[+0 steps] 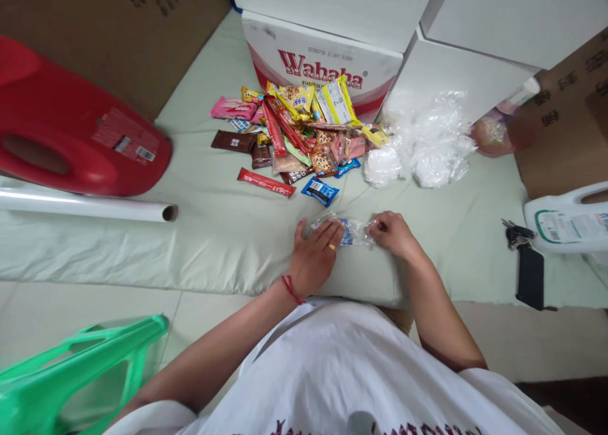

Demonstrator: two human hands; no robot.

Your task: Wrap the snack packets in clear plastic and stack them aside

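Note:
A clear plastic bag [360,231] with something blue inside lies near the front edge of the green-covered surface. My left hand [315,252] rests flat on the bag's left part, fingers stretched out and covering some of it. At the bag's right end, the fingers of my right hand [390,232] pinch the plastic. Just beyond the bag lies a blue snack packet [320,191], with a red stick packet [266,182] to its left. Behind them is a heap of wrapped snacks [304,128] in yellow, red, pink and brown.
Several crumpled clear plastic bags [434,144] lie right of the heap. A white Wahaha box [323,55] stands behind. On the left are a red jug [80,131] and a white roll [90,206]; on the right, a white bottle [565,223], keys and a black case [530,277].

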